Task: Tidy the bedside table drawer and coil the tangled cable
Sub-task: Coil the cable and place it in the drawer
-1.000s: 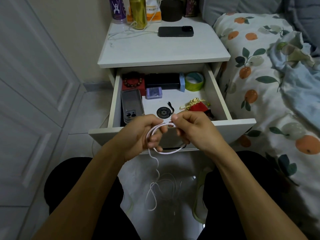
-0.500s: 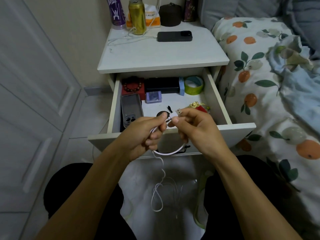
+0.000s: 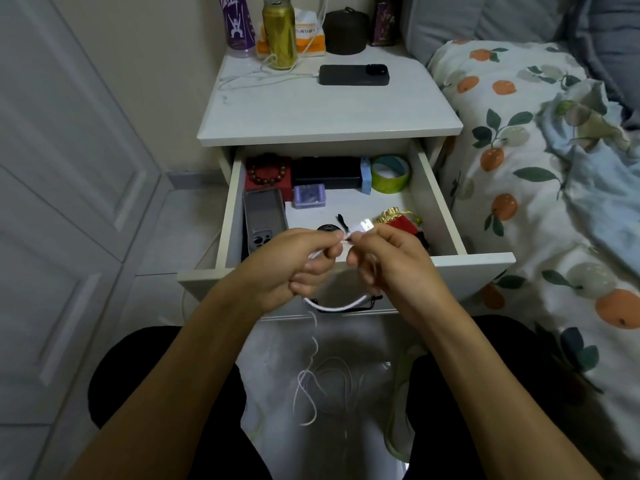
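While both hands meet just in front of the open drawer (image 3: 446,209), the fingers (image 3: 334,251) of the left hand (image 3: 294,268) curl round the white cable (image 3: 337,306) a little way behind its plug (image 3: 362,226). The right hand (image 3: 391,268) pinches the same cable right at the plug, whose pale tip pokes out toward one o'clock. Between the two hands a single short loop sags toward six o'clock, and from the left hand the rest of the cable trails down to the floor (image 3: 277,355), where it lies in a loose heap of several overlapping turns between the knees.

Judging by how it droops, the cable is light, thin and limp, with no spring to hold a shape, so each turn probably needs pinning under a thumb. The stiff plug looks like the surest place to take hold, with the slack fed in from just below.

Inside the drawer I count one red box (image 3: 268,174) with one bead bracelet on it at eleven o'clock, one black case (image 3: 327,173), one roll of green tape (image 3: 391,173) at one o'clock, one small purple box (image 3: 309,196), one clear phone case (image 3: 265,216) and one red pouch (image 3: 401,223). On the tabletop (image 3: 329,112) lie one phone (image 3: 354,75) and one gold can (image 3: 279,32).
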`<action>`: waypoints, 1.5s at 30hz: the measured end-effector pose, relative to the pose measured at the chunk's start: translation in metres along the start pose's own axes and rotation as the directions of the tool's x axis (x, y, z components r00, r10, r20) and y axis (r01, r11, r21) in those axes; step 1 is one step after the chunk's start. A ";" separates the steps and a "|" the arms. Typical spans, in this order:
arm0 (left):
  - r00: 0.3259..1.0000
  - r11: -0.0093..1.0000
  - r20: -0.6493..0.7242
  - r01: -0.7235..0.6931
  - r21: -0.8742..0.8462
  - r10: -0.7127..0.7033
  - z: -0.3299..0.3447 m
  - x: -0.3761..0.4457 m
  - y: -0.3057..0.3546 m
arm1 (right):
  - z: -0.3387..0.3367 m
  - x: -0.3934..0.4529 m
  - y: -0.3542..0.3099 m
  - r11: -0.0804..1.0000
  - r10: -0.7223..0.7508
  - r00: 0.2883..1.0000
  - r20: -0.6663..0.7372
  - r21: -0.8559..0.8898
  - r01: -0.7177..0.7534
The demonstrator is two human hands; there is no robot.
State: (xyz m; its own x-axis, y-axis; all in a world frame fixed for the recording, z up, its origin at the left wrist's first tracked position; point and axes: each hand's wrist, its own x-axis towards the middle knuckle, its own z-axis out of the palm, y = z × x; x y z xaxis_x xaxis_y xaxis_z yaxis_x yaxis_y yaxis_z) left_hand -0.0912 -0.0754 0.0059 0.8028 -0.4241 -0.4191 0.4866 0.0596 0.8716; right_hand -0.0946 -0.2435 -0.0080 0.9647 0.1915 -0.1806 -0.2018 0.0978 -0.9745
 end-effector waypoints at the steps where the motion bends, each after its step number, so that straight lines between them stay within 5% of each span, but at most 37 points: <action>1: 0.999 0.991 -0.017 -0.033 -0.128 0.031 0.000 0.003 -0.002 | -0.001 0.003 0.000 0.998 0.014 1.000 -0.026 0.060 -0.013; 4: 0.985 0.867 -0.102 -0.172 -0.467 0.141 -0.002 0.009 -0.003 | -0.001 0.009 0.003 0.982 0.084 0.996 -0.043 0.172 -0.075; 7: 0.950 0.705 -0.212 -0.311 -0.637 0.228 -0.006 0.010 0.001 | 0.001 0.009 0.008 0.979 0.106 0.989 0.101 0.164 -0.121; 12: 0.904 0.601 -0.314 -0.427 -0.676 0.289 -0.006 0.009 0.002 | -0.004 -0.002 0.005 0.966 0.085 0.895 0.439 -0.255 0.033; 18: 0.923 0.799 -0.321 -0.352 -0.487 0.211 -0.018 -0.002 -0.004 | -0.019 -0.011 0.009 0.778 -0.098 0.956 0.276 -0.577 0.247; 23: 0.967 0.924 -0.220 -0.197 -0.328 0.128 -0.026 -0.019 0.002 | -0.029 -0.026 0.004 0.531 -0.394 0.897 0.200 -0.747 0.399; 28: 0.968 0.964 -0.202 -0.185 -0.189 0.146 -0.012 -0.027 -0.005 | -0.012 -0.054 0.011 0.803 -0.285 0.958 -0.024 -0.551 0.225; 31: 0.975 0.964 -0.183 -0.163 -0.211 0.125 -0.002 -0.036 -0.014 | 0.001 -0.065 0.018 0.953 -0.270 0.932 -0.240 -0.204 0.224; 33: 0.977 0.968 -0.186 -0.143 -0.206 0.105 0.007 -0.044 -0.023 | 0.012 -0.073 0.018 0.962 -0.250 0.890 -0.382 0.009 0.274; 36: 0.969 0.980 -0.232 -0.117 -0.159 0.078 0.016 -0.052 -0.033 | 0.028 -0.082 0.020 0.947 -0.223 0.854 -0.470 0.105 0.305; 39: 0.951 0.984 -0.305 -0.094 -0.154 0.044 0.018 -0.061 -0.041 | 0.035 -0.088 0.021 0.963 -0.179 0.879 -0.442 0.103 0.248; 41: 0.937 0.992 -0.348 -0.085 -0.098 0.046 0.020 -0.066 -0.044 | 0.032 -0.093 0.023 0.964 -0.264 0.899 -0.351 -0.120 0.236; 45: 0.929 0.995 -0.366 -0.021 0.095 0.055 0.031 -0.076 -0.041 | 0.024 -0.096 0.026 0.644 -0.501 0.865 0.034 -0.652 0.399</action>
State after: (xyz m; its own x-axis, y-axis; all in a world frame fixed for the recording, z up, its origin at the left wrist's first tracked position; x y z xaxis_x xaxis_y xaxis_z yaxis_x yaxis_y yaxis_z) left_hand -0.1833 -0.0733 0.0097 0.8986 -0.0599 -0.4347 0.4345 -0.0178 0.9005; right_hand -0.1970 -0.2360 -0.0131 0.9295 0.1497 0.3370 0.3653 -0.4976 -0.7867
